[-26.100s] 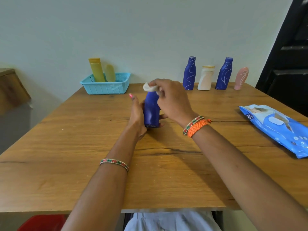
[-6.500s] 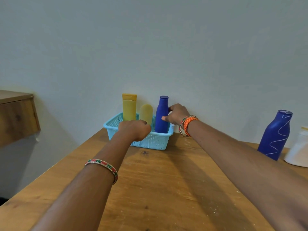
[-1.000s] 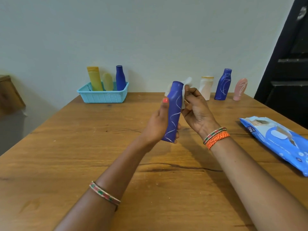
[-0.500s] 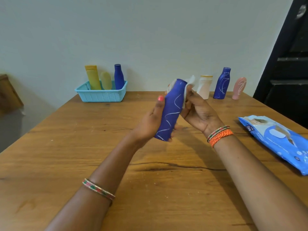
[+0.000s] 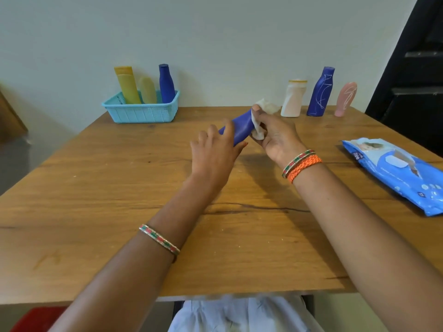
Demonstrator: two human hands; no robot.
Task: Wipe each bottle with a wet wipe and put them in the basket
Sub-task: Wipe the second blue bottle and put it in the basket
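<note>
Above the middle of the wooden table my left hand grips the lower end of a blue bottle, which lies tilted toward the right. My right hand holds a white wet wipe wrapped round the bottle's upper end, hiding the cap. A turquoise basket at the back left holds a yellow tube, a pale yellow bottle and a plain blue bottle.
Against the back wall at the right stand a white bottle, a blue bottle with white lines and a pink bottle. A blue pack of wet wipes lies at the table's right edge.
The bottle has tipped from nearly upright to a low slant, and both hands have dropped closer to the table. My right hand with the wipe stays at the bottle's top end.
</note>
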